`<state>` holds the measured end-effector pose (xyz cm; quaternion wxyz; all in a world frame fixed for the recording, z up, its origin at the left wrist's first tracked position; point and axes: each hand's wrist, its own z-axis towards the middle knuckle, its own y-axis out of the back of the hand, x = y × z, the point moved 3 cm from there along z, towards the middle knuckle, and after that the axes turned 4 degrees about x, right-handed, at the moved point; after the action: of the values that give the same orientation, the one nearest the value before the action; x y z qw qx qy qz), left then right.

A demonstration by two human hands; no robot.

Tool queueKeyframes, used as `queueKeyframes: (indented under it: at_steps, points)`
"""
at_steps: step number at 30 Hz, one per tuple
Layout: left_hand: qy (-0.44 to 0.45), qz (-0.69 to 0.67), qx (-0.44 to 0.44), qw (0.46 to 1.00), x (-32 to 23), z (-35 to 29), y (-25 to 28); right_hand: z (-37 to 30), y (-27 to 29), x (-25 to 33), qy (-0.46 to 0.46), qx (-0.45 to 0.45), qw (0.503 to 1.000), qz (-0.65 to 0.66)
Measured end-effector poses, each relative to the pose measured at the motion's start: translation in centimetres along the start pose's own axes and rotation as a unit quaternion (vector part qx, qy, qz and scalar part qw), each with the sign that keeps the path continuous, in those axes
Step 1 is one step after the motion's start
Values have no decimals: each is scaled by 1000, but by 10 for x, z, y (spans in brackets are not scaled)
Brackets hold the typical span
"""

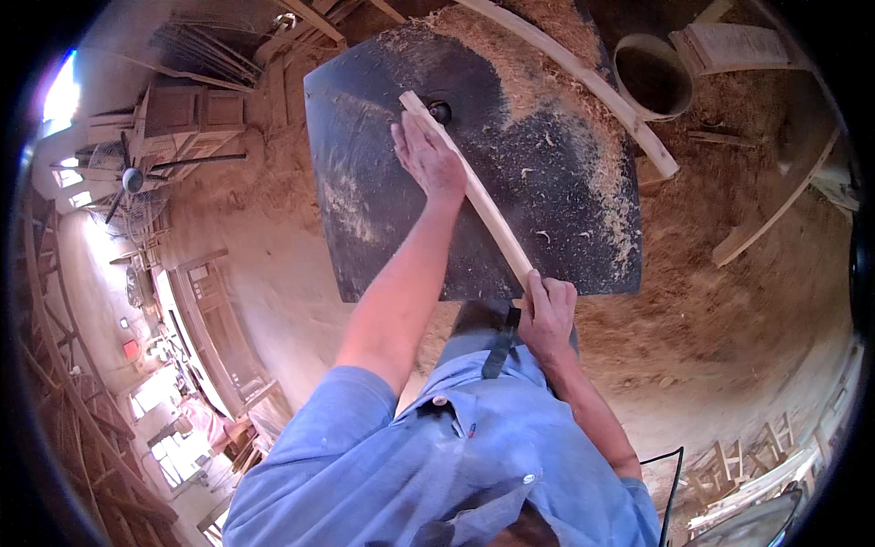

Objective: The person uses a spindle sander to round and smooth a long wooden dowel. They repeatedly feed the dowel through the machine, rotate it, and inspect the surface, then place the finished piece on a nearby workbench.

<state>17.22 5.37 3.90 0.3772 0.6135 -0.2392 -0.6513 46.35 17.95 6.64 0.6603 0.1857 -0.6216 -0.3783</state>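
A long, pale wooden strip (495, 217) lies slantwise across a dark machine table (378, 232), its far end beside a round spindle cutter (441, 111) set in the tabletop. My left hand (430, 162) rests against the strip's left side near that far end, close to the cutter. Its fingers are stretched out along the wood, pressing on it rather than wrapped round it. At the table's near edge my right hand (549, 314) is closed on the strip's near end, thumb and fingers pinching it.
Shavings (583, 182) are scattered over the table's right side. A curved wooden piece (583, 77) crosses its far right corner, next to a round bucket (653, 77). Another curved piece (775, 214) stands farther right. At left is a fan (133, 180).
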Motion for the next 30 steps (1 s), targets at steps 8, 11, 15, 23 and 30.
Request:
queueKeyframes:
  at_steps: [8, 11, 15, 23, 30]
  points:
    - [13, 48, 10, 999, 37, 115, -1, -10, 6, -2, -4, 3, 1000, -7]
    - [8, 82, 30, 996, 34, 132, -9, -7, 5, -2, -8, -3, 1000, -10]
    - [42, 74, 28, 996, 35, 139, -17, 3, 4, 0, -13, -4, 1000, -23]
    - [26, 85, 14, 996, 38, 162, -20, 27, -4, 2, -15, 1, 1000, 10]
    - [-9, 191, 22, 981, 85, 200, -36, 40, -12, 8, -17, 6, 999, 26]
